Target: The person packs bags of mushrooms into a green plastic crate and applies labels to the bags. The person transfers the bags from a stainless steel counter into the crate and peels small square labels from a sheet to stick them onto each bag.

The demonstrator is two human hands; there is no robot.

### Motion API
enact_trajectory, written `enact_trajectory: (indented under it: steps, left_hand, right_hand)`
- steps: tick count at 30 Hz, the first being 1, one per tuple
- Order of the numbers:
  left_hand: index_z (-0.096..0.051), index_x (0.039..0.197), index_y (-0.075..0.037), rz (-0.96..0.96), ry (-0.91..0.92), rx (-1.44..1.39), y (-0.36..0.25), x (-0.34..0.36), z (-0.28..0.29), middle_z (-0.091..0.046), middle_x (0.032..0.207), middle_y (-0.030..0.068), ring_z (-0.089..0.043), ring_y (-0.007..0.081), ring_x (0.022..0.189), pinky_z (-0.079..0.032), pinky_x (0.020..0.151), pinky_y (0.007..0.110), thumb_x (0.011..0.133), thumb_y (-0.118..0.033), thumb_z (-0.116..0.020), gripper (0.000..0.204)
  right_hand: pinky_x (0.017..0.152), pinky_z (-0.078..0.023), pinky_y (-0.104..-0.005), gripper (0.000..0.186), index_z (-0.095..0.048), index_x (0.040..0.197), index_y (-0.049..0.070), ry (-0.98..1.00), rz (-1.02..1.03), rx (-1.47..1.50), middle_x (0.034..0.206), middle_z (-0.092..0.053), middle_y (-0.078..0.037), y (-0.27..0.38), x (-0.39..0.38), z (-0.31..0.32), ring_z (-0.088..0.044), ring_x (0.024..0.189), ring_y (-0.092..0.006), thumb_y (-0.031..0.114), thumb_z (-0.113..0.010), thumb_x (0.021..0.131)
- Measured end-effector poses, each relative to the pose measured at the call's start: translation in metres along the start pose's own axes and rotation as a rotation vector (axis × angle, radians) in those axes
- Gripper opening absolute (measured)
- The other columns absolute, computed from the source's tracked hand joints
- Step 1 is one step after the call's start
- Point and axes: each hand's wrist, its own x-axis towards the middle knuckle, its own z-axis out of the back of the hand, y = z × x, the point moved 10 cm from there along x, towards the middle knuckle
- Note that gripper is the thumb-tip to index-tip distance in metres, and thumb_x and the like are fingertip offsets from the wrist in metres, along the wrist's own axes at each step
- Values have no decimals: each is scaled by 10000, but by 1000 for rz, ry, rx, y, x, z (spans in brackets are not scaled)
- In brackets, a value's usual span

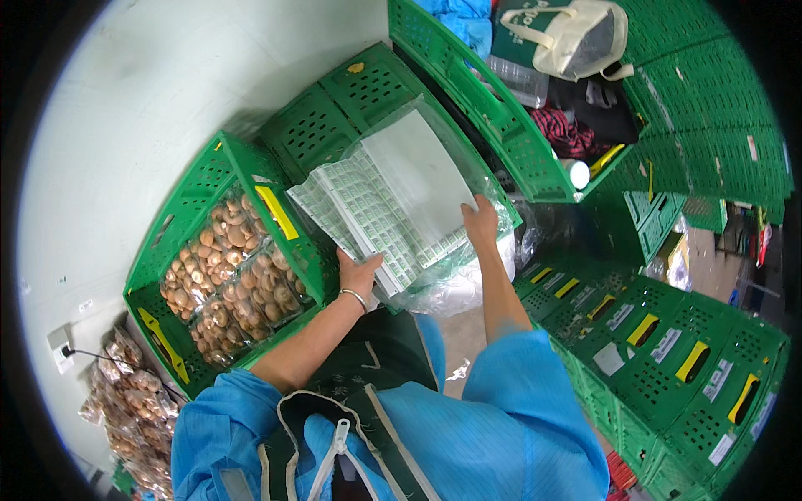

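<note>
Sheets of small green-and-white printed labels [380,204] lie fanned out in front of me, over clear plastic wrapping and a green crate. A plain white sheet [422,159] covers part of them on the right. My left hand [359,275] is closed on the near-left edge of the label sheets, thumb on top. At their right edge, my right hand [480,224] pinches the sheets, its fingertips partly hidden. Crumpled clear plastic [455,288] spreads under and beside the stack.
Left of me stands a green crate [238,159] with bagged brown mushrooms [238,275]. More bagged mushrooms [125,409] are at the lower left by the white wall [167,92]. A crate [522,154] at the upper right holds bags and cloth. Green crates [660,334] with yellow handles stand right.
</note>
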Motion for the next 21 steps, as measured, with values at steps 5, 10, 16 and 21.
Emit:
enact_trajectory:
  steps: [5,10,16,21]
  left_hand:
    - [-2,1486,-60,-104,69,1,-47,-28,-10,-339,1442,181,-397,283,1284,-352,1046,372,804,-70,-684,964]
    - [-277,1422,-56,152,497,-623,-128,-100,-27,-464,1342,118,-471,261,1212,-396,1009,380,907,-256,-613,647]
    - [-603,1089,-61,-83,87,-692,-135,-111,109,-652,1008,61,-637,174,896,-525,769,331,944,-191,-564,199]
    - [-639,1054,-57,-335,-139,-872,-134,-163,220,-668,981,46,-637,150,861,-520,757,311,940,-161,-572,168]
  right_hand:
    - [653,-467,-334,143,-599,916,-17,23,104,142,817,-639,-156,129,-33,89,-591,693,-220,81,-640,820]
    - [900,-448,-445,393,-594,932,54,154,770,236,1117,-606,-142,284,-133,73,-561,1078,-349,-107,-634,575]
    - [1043,-322,-449,432,-599,1100,68,721,1070,204,1311,-503,-148,383,-235,1,-437,1256,-319,52,-711,683]
    - [871,-433,-281,226,-607,1102,-1,836,328,611,1011,-635,-37,367,-172,-62,-575,940,-132,132,-540,931]
